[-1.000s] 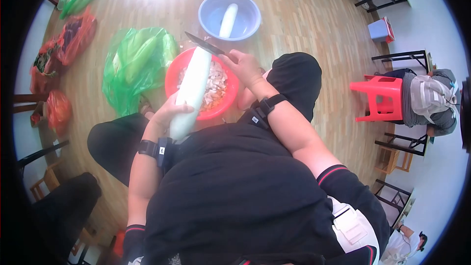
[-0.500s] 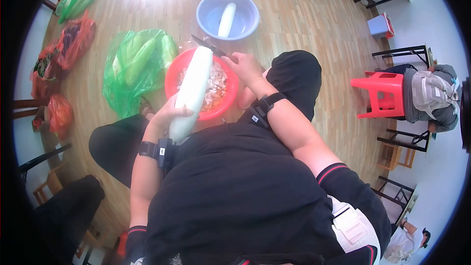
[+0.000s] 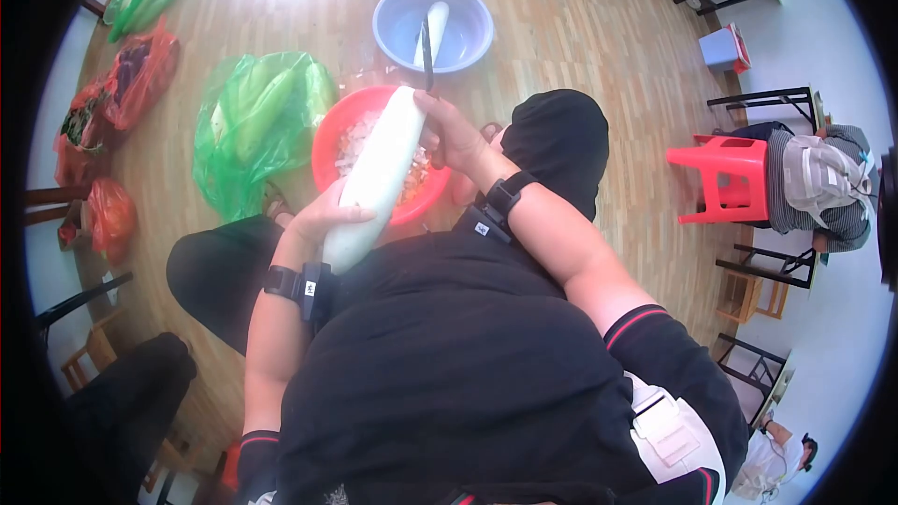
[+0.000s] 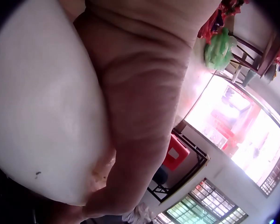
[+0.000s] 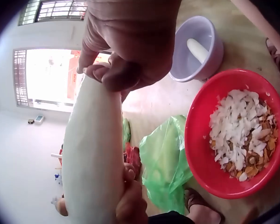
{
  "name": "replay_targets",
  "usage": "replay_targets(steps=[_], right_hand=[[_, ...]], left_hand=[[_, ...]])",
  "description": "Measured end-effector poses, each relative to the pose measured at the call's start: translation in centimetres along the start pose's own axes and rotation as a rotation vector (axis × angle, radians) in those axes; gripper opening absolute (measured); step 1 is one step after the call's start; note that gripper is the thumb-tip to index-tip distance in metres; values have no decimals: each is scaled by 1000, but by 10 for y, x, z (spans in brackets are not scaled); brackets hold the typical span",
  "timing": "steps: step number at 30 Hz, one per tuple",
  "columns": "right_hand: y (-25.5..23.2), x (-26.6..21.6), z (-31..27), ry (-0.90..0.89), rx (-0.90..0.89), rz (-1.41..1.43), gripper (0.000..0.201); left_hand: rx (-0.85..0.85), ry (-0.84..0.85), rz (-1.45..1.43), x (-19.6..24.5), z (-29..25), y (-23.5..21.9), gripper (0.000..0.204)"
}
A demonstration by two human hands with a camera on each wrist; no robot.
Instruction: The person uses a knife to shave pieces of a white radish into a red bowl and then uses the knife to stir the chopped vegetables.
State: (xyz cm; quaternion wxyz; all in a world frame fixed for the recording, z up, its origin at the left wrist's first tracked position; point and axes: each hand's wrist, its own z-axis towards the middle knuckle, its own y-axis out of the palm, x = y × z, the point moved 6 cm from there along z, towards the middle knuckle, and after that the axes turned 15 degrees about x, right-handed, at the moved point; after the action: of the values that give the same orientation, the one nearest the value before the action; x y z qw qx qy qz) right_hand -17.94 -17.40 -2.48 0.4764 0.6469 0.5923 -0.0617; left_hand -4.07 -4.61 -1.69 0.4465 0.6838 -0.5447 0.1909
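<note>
"What is the left hand (image 3: 327,213) doing?"

"It grips the lower end of a long, smooth white vegetable (image 3: 379,164), slanting above a round red plastic basin (image 3: 325,145) of pale and orange scraps (image 5: 238,133)."

"And the right hand (image 3: 456,137)?"

"Curled at the vegetable's upper end, holding a dark-bladed knife (image 3: 427,58) pointing toward a round pale-blue plastic basin (image 3: 394,30)."

Knife (image 3: 427,54) turned toward blue basin (image 3: 390,30), right hand (image 3: 456,138) now touching white radish (image 3: 379,168)
</note>
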Motion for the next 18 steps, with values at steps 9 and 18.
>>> replay_targets(steps=[9,18], right_hand=[[-14,12,15,-56,203,-47,31],[-20,-2,24,-324,413,-275,34]], left_hand=[[115,223,252,24,0,10,78],[215,208,335,15,8,-7,78]])
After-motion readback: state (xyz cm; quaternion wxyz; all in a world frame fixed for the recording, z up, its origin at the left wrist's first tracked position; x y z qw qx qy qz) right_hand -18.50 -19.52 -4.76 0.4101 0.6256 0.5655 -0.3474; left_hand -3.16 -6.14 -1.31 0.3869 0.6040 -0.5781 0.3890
